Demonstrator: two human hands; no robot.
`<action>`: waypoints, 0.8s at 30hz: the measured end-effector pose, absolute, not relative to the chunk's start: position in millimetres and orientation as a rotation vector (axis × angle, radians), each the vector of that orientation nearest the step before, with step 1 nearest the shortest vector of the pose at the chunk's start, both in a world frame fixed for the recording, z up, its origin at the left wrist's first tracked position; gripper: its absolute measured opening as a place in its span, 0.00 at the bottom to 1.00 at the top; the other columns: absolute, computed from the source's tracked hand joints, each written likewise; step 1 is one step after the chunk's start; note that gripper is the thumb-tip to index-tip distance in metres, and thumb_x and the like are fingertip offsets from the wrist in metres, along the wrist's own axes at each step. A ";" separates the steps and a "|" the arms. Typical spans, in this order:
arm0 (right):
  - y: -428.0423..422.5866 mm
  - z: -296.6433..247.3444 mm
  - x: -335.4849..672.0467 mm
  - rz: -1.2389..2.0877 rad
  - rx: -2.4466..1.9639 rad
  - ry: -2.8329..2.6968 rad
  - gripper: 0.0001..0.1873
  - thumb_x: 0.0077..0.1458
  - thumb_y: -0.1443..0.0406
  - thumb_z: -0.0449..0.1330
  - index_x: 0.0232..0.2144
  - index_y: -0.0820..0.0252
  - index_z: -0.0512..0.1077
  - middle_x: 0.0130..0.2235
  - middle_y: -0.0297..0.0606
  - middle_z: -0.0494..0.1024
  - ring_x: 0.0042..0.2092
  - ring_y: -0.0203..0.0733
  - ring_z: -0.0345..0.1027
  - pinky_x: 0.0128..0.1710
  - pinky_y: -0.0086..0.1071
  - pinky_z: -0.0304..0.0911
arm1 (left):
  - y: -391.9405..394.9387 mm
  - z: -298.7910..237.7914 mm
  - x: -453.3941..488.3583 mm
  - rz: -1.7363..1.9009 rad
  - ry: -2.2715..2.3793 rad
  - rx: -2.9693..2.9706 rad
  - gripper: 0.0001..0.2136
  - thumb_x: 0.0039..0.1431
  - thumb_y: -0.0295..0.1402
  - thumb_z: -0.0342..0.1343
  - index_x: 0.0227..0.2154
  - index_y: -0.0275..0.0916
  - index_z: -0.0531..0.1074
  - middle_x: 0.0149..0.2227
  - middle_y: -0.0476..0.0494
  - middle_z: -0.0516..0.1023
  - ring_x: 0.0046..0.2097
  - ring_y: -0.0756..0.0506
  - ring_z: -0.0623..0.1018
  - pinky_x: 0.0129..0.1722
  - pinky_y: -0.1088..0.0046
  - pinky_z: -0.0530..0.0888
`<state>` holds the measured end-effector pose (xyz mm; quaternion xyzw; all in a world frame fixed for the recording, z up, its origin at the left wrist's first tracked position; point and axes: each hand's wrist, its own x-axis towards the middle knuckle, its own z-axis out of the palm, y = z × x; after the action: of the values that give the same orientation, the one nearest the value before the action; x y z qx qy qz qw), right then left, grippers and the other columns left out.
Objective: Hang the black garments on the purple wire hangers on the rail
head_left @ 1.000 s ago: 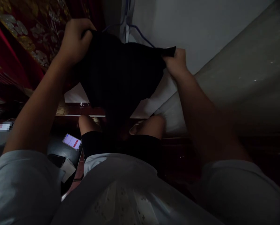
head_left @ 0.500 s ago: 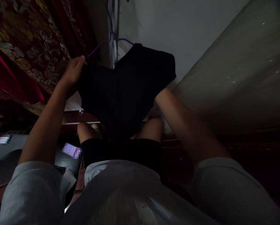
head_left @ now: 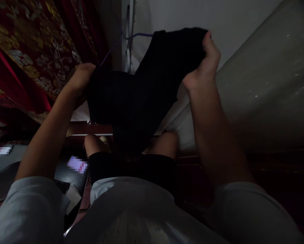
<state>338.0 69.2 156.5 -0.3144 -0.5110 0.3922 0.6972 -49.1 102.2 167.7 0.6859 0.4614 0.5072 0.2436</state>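
Observation:
A black T-shirt [head_left: 131, 98] hangs spread out in front of me on a thin purple hanger [head_left: 139, 34]. The hanger's arms show at the neckline, and the rest of it is inside the cloth. My left hand [head_left: 83, 77] is closed on the shirt's left shoulder, close to the hanger's end. At the opposite side, my right hand [head_left: 208, 64] grips the outer edge of the right sleeve, thumb on the near side and fingers mostly behind the cloth. The shirt's lower part drops between my knees and blends into my dark shorts.
A red curtain with gold and silver embroidery [head_left: 37, 44] hangs at the left. Behind the shirt stands a pale wall with a metal upright [head_left: 127, 37]. A greyish covered surface [head_left: 263, 91] slopes along the right. On a dark seat at lower left lies a lit phone [head_left: 77, 164].
My right hand has come out from behind the shirt and now holds the sleeve's outer edge, pulling it up and right. My left hand keeps its hold.

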 end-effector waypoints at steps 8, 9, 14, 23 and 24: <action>-12.5 184.5 288.9 0.854 -0.533 -1.243 0.26 0.69 0.47 0.46 0.56 0.51 0.72 0.66 0.35 0.68 0.71 0.45 0.57 0.64 0.42 0.66 | 59.7 183.0 -30.7 1.467 1.439 2.281 0.29 0.59 0.66 0.54 0.43 0.43 0.70 0.37 0.47 0.73 0.41 0.44 0.69 0.54 0.61 0.67; -29.4 180.3 288.1 0.856 -0.500 -1.329 0.25 0.67 0.44 0.51 0.55 0.48 0.73 0.66 0.32 0.69 0.70 0.47 0.59 0.64 0.45 0.66 | 54.9 176.1 -34.3 1.530 1.412 2.299 0.30 0.57 0.67 0.56 0.44 0.44 0.70 0.38 0.47 0.73 0.42 0.43 0.71 0.53 0.61 0.67; -91.2 168.3 276.1 1.189 -0.329 -2.382 0.27 0.39 0.52 0.78 0.44 0.46 0.83 0.47 0.35 0.82 0.53 0.52 0.77 0.56 0.42 0.73 | 49.3 158.5 -27.7 1.842 1.228 2.030 0.30 0.56 0.70 0.54 0.38 0.46 0.70 0.38 0.47 0.74 0.41 0.44 0.73 0.45 0.63 0.69; -25.3 56.8 243.7 0.058 -0.889 -1.983 0.55 0.50 0.64 0.66 0.73 0.56 0.42 0.70 0.52 0.55 0.74 0.64 0.43 0.72 0.67 0.41 | -20.6 158.2 102.1 1.357 0.593 1.475 0.20 0.75 0.48 0.47 0.37 0.38 0.73 0.24 0.50 0.65 0.26 0.51 0.66 0.32 0.72 0.66; -21.8 44.0 244.7 -0.021 -0.895 -1.947 0.60 0.48 0.63 0.66 0.74 0.57 0.36 0.70 0.54 0.52 0.74 0.66 0.41 0.71 0.69 0.41 | -23.9 155.3 110.6 1.316 0.551 1.356 0.18 0.75 0.45 0.48 0.37 0.37 0.73 0.25 0.51 0.65 0.27 0.51 0.68 0.33 0.74 0.67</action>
<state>244.7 -21.8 44.0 -0.3666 -0.7977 -0.0087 0.4788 110.6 -23.9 155.3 0.5738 0.2332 0.5569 0.5534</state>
